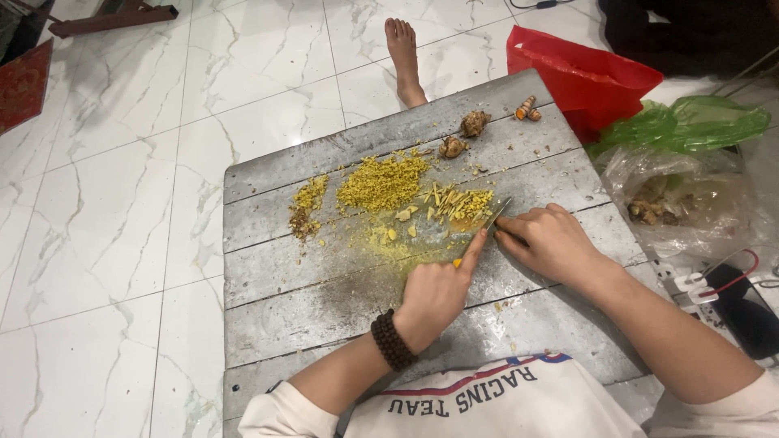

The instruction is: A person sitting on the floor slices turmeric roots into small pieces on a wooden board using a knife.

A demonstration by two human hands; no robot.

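Right hand (552, 242): clenched around the knife (495, 213), blade angled toward the yellow strips (458, 203).
Left hand (438, 288): forefinger out, pinning a small yellow piece (458, 262) on the grey board (276, 284).
Strips: just beyond both hands.

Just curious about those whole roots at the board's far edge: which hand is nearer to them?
Right. The right hand lies below the roots, holding the knife; the left hand sits lower still, nearer the person's body.

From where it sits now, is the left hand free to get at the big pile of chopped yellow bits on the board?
Probably yes: the left hand rests on the board, and the yellow pile lies just beyond it with nothing between.
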